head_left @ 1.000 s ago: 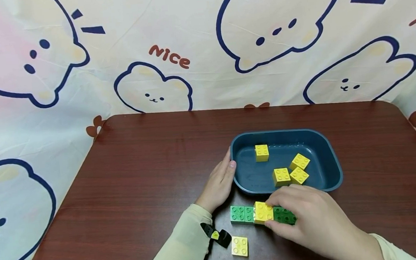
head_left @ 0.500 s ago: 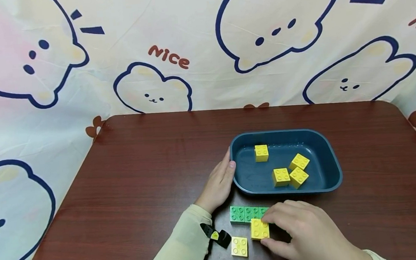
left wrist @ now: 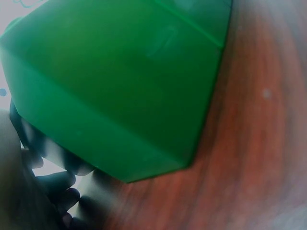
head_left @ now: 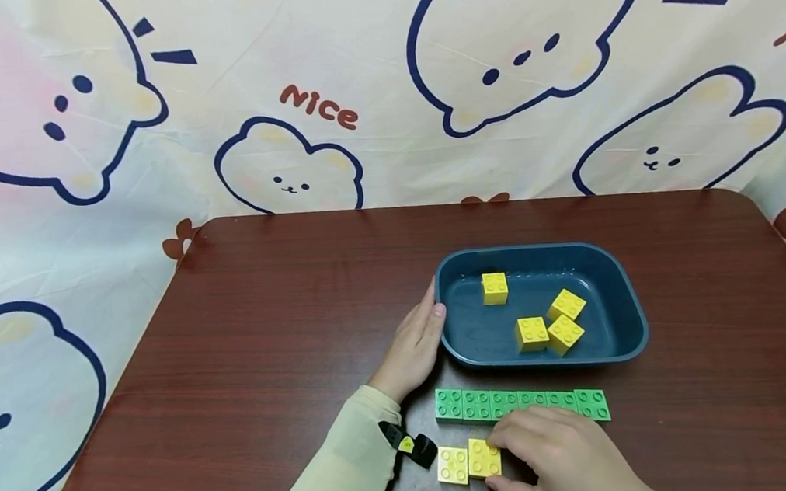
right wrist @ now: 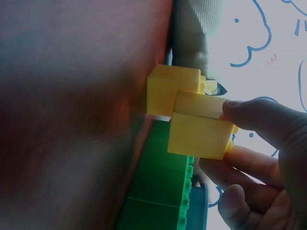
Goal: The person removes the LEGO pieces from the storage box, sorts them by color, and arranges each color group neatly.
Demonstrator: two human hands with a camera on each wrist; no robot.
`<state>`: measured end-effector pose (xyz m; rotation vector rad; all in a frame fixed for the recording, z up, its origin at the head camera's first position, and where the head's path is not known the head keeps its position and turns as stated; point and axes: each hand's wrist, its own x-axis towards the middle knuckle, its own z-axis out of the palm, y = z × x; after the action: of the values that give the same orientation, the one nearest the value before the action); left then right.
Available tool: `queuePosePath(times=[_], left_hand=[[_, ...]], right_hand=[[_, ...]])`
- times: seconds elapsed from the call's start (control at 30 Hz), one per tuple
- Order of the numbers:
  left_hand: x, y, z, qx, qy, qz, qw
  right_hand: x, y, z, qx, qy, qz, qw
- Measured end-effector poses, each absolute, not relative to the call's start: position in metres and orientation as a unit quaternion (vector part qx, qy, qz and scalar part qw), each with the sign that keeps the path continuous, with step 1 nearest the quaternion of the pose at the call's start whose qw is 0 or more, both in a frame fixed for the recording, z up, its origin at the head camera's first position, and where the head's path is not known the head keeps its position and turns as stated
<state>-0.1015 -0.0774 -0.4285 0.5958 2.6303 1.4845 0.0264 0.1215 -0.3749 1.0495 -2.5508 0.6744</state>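
My right hand (head_left: 559, 457) pinches a yellow toy block (head_left: 484, 458) between thumb and fingers; the right wrist view shows the grip on this block (right wrist: 199, 129) plainly. Just left of it sits another yellow block (head_left: 452, 466), close beside it; whether they touch I cannot tell. Behind them runs a row of green blocks (head_left: 476, 406), partly covered by the right hand. My left hand (head_left: 412, 349) rests with straight fingers against the left side of a blue tray (head_left: 636, 310). A green block (left wrist: 120, 96) fills much of the left wrist view.
Inside the tray lie several yellow blocks, one (head_left: 494, 289) at the back left and the others grouped nearer the front. The brown table (head_left: 288, 325) meets a printed cloth (head_left: 360, 30) at its back edge. A black wrist strap (head_left: 408, 443) is on the left sleeve.
The right hand has carried the yellow block from over the green row leftward and nearer to me, beside the other yellow block. More of the green row shows. The left hand and tray stay put.
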Motion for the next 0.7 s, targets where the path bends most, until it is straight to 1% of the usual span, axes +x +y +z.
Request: queuePosePath(times=[0.27, 0.5, 0.7], left_hand=[[-0.101, -0.077, -0.429, 0.186, 0.858, 0.478, 0.038], [-0.101, -0.077, -0.429, 0.189, 0.858, 0.478, 0.029], [-0.101, -0.077, -0.429, 0.190, 0.858, 0.477, 0.028]], right_hand=[[0.030, 0.122, -0.384, 0.360, -0.893, 0.246, 0.116], [0.031, 0.122, -0.391, 0.364, -0.890, 0.246, 0.119], [0.032, 0.122, -0.393, 0.359, -0.896, 0.242, 0.102]])
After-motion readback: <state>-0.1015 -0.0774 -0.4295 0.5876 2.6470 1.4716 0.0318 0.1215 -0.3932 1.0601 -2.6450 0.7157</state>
